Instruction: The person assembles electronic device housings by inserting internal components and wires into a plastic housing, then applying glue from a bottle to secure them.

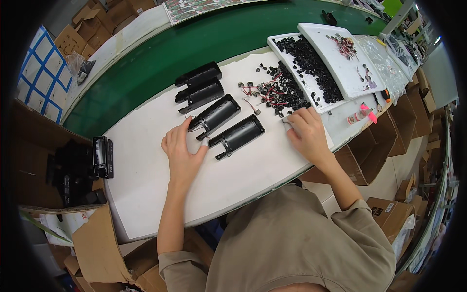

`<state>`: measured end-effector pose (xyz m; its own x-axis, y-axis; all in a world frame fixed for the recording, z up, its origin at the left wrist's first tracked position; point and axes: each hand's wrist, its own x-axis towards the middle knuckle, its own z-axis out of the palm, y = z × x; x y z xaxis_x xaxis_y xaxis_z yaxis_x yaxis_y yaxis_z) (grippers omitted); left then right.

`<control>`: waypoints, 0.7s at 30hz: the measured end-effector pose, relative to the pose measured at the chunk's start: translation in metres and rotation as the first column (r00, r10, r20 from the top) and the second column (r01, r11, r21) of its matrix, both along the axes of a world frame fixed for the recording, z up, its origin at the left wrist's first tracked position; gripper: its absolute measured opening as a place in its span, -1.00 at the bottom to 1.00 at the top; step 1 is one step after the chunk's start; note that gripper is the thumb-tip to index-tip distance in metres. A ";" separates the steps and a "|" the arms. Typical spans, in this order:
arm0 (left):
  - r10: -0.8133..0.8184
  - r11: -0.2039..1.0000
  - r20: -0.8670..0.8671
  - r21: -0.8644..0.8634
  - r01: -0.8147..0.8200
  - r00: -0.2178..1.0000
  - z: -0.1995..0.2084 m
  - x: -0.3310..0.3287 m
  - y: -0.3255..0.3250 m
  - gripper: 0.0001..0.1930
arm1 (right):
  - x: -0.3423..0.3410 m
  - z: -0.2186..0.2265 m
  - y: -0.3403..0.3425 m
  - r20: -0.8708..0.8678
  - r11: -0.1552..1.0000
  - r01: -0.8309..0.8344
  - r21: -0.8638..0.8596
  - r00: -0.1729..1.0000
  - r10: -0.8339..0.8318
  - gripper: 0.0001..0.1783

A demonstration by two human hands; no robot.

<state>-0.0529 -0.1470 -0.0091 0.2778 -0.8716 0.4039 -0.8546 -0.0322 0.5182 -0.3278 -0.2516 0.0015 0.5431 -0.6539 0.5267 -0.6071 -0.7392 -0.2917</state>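
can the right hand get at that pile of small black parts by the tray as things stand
Probably yes. The right hand lies flat on the white table right beside the loose black parts, its fingers almost at the pile's edge, and nothing stands between them.

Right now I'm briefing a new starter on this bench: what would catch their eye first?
Probably the four long black housings laid in a slanting row mid-way across the white work surface, the left hand resting beside the third one. Next, the heap of small black parts spilling from a white tray at the far right, with red-wired pieces scattered beside it, where the right hand reaches.
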 end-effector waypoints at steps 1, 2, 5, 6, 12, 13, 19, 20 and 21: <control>0.001 1.000 0.000 -0.001 -0.001 1.000 0.000 0.000 0.000 -0.40 | -0.001 0.001 -0.002 0.038 0.999 0.000 0.049 0.999 -0.001 -0.75; -0.004 1.000 -0.008 -0.007 0.004 1.000 -0.001 0.000 -0.001 -0.40 | -0.002 0.002 -0.005 0.037 0.999 -0.002 0.049 0.999 0.000 -0.75; -0.010 1.000 -0.022 -0.013 0.010 1.000 0.000 -0.001 0.000 -0.39 | -0.005 0.009 -0.013 -0.023 0.996 -0.023 0.089 0.999 0.025 -0.75; -0.012 1.000 -0.030 -0.011 0.011 0.999 0.000 -0.001 0.000 -0.39 | -0.005 0.011 -0.014 -0.097 0.992 -0.028 0.124 0.994 0.040 -0.76; 0.012 0.999 0.022 -0.035 -0.011 1.000 0.002 -0.002 0.000 -0.41 | 0.005 0.024 -0.021 -0.323 0.987 -0.063 0.147 0.940 0.108 -0.76; 0.015 0.999 0.020 -0.036 -0.014 1.000 0.003 -0.003 0.000 -0.41 | 0.007 0.025 -0.021 -0.369 0.991 -0.078 0.111 0.923 0.114 -0.75; 0.015 0.994 0.062 -0.107 -0.009 0.998 0.002 -0.003 0.001 -0.41 | 0.020 0.054 -0.037 -0.213 0.943 -0.161 0.292 0.950 0.229 -0.77; 0.007 0.993 0.071 -0.114 0.001 0.997 0.003 -0.002 0.001 -0.41 | 0.031 0.064 -0.035 -0.104 0.922 -0.207 0.329 0.962 0.253 -0.80; 0.000 0.993 0.080 -0.120 0.010 0.997 0.003 -0.002 0.002 -0.42 | 0.043 0.067 -0.035 -0.022 0.892 -0.277 0.356 0.952 0.304 -0.81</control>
